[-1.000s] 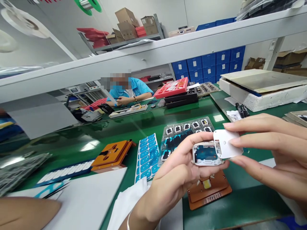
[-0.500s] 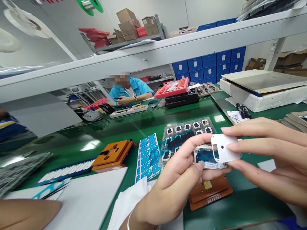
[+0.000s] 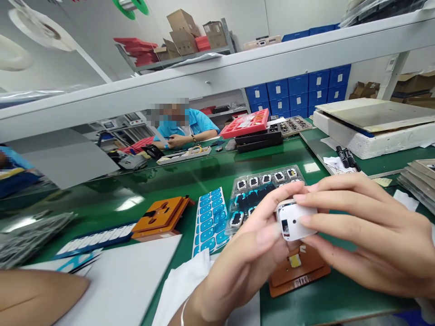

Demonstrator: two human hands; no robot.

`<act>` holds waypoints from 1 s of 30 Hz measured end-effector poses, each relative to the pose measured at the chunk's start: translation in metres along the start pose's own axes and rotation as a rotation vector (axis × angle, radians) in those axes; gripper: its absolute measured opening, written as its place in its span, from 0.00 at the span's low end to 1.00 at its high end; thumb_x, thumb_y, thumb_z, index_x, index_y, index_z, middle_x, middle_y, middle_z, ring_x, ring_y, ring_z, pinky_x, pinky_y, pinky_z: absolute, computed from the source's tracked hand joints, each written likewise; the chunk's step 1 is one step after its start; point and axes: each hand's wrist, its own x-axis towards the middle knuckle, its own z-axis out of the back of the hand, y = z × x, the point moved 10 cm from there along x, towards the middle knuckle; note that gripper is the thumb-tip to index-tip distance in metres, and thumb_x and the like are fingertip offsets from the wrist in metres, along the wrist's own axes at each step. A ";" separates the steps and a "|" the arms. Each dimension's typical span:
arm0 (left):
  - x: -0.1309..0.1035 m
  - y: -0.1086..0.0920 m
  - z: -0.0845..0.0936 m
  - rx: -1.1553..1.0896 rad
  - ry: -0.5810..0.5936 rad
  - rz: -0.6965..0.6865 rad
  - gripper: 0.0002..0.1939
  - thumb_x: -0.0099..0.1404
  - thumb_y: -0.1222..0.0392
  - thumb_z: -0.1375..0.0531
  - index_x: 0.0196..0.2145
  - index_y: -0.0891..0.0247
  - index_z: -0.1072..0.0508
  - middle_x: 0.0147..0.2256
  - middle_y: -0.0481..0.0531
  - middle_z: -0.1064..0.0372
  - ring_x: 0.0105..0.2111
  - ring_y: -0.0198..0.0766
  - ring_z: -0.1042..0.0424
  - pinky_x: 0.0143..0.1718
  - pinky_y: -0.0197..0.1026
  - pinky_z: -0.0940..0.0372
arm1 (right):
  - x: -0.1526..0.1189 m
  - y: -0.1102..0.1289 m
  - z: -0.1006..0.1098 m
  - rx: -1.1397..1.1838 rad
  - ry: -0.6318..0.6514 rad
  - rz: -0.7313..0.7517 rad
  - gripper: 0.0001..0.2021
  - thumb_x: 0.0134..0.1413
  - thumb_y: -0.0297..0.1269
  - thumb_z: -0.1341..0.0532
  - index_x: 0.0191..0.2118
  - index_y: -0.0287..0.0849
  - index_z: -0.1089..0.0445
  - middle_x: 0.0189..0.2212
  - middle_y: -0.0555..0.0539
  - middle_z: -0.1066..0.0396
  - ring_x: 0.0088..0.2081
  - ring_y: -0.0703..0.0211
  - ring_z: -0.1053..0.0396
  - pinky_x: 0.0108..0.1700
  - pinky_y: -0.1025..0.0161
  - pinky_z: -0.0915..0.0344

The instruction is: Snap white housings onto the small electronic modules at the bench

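Between both hands is a small white device housing (image 3: 280, 211), its far side hidden by my fingers. A white cover plate (image 3: 296, 227) with a small dark hole and a rectangular cutout lies over the housing's open face. My left hand (image 3: 246, 258) is closed around the housing from the left and below. With its fingertips, my right hand (image 3: 367, 226) grips the cover plate and presses it against the housing. Whether the plate sits flush cannot be made out. Below the hands, an orange fixture (image 3: 314, 270) with a yellow patch rests on the green bench.
Behind my left hand are a clear tray (image 3: 234, 192) of similar housings and a sheet of blue stickers (image 3: 211, 222). Another orange fixture (image 3: 163, 217) and a white cloth (image 3: 180, 283) lie leftward. A bare elbow (image 3: 44, 292) intrudes at lower left. Opposite sits a person in blue (image 3: 200, 123).
The cover plate has moved left onto the housing, covering the dark blue interior that was exposed before. My right hand has come in closer to my left.
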 end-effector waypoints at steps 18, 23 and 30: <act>-0.005 0.001 -0.001 0.025 0.054 0.035 0.44 0.47 0.68 0.43 0.64 0.59 0.37 0.64 0.52 0.39 0.67 0.52 0.44 0.67 0.50 0.47 | -0.002 0.004 0.000 -0.075 0.023 0.013 0.09 0.55 0.21 0.36 0.41 0.38 0.23 0.45 0.43 0.22 0.47 0.50 0.26 0.48 0.54 0.23; -0.006 -0.001 -0.002 0.071 0.051 0.028 0.45 0.46 0.70 0.44 0.65 0.60 0.40 0.64 0.54 0.40 0.67 0.53 0.44 0.69 0.54 0.51 | -0.002 0.005 0.001 -0.072 0.005 0.003 0.08 0.56 0.21 0.36 0.39 0.38 0.23 0.45 0.44 0.22 0.47 0.51 0.27 0.48 0.54 0.23; -0.006 0.000 -0.003 0.072 0.078 0.074 0.47 0.45 0.72 0.45 0.65 0.59 0.41 0.65 0.52 0.40 0.68 0.50 0.47 0.71 0.55 0.57 | -0.004 0.006 -0.003 -0.075 0.044 0.008 0.08 0.56 0.21 0.35 0.40 0.37 0.23 0.46 0.43 0.22 0.48 0.52 0.28 0.50 0.55 0.25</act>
